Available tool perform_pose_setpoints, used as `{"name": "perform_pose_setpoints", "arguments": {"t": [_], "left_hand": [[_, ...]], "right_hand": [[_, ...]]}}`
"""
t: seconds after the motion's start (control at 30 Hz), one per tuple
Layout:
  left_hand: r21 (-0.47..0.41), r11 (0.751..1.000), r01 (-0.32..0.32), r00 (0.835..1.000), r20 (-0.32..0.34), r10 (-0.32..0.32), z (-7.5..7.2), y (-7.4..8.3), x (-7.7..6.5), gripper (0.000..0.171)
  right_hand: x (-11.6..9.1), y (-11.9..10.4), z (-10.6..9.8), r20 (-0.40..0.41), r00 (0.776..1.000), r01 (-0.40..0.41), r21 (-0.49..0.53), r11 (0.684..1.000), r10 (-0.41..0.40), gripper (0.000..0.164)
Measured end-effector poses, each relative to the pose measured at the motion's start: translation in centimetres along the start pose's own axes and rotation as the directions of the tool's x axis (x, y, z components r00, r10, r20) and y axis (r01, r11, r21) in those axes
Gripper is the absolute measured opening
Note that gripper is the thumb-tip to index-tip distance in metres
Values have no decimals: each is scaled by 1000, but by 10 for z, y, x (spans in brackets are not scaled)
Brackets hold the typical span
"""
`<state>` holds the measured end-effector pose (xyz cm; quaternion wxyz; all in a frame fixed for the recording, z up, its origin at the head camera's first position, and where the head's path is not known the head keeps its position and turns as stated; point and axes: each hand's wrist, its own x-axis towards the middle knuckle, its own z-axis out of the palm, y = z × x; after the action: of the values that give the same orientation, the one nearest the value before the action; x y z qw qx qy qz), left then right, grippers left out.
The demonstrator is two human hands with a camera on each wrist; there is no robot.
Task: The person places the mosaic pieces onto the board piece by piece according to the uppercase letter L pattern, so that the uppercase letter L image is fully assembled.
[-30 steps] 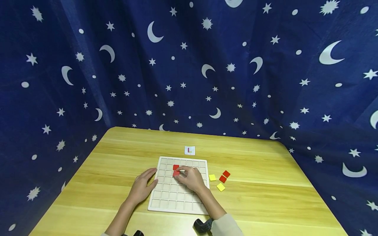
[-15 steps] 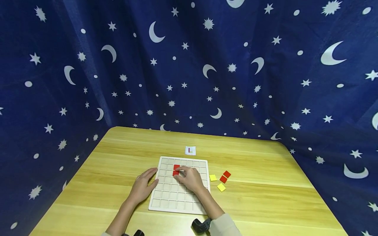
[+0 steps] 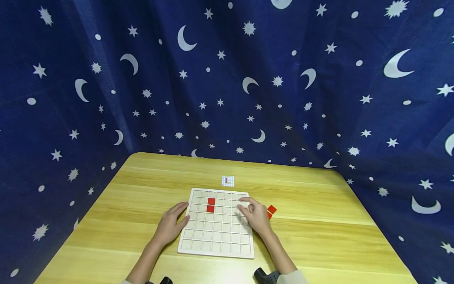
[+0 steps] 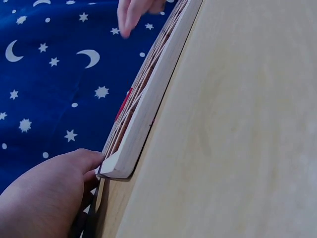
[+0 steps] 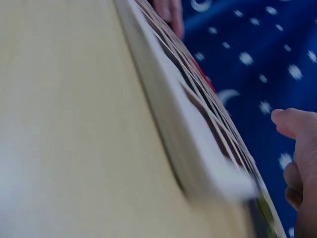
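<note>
Fingers of the right hand (image 3: 258, 217): released, gap between thumb and index finger, tips above the right-hand columns of the board. Fingers of the left hand (image 3: 170, 224): relaxed, touching the left edge. Grid board (image 3: 213, 236): one, off-white, square, raised ridges, flat on the worktop (image 3: 330, 225). Two red tiles on it, upper tile (image 3: 211, 201) and lower tile (image 3: 210, 208), in adjacent cells of one column. Two loose red squares (image 3: 272, 209) right of the board, one partly hand-covered. One printed grid card (image 3: 227, 181) beyond. Wrist views add the board's thick side; there, red is only a sliver.
</note>
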<state>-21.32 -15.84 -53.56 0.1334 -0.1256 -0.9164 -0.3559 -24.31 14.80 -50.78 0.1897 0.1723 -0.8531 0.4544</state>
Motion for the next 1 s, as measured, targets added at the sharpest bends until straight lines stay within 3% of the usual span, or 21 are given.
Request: {"name": "perform_pose_setpoints", "arguments": {"t": [0.17,0.27,0.43,0.6,1.0], "left_hand": [[2,1000,6,1000,6,-6,0,-1,0,46],[-5,1000,11,1000,2,-11,0,-1,0,45],[-4,1000,7,1000,-5,-7,0,1,0,45],[-7,1000,8,1000,1,-8,0,1,1,44],[-2,1000,13,1000,-5,-13,0,1,0,44]], "right_hand": [[-8,30,-38,-110,994,-27,-46,999,22,21],[-13,44,-59,-146,987,-85,-81,993,72,23],[-21,59,-82,-121,971,-224,-133,966,208,27],[-23,66,-89,-67,962,-273,-189,943,265,30],[-19,77,-88,-40,978,-206,-336,919,204,36]]}}
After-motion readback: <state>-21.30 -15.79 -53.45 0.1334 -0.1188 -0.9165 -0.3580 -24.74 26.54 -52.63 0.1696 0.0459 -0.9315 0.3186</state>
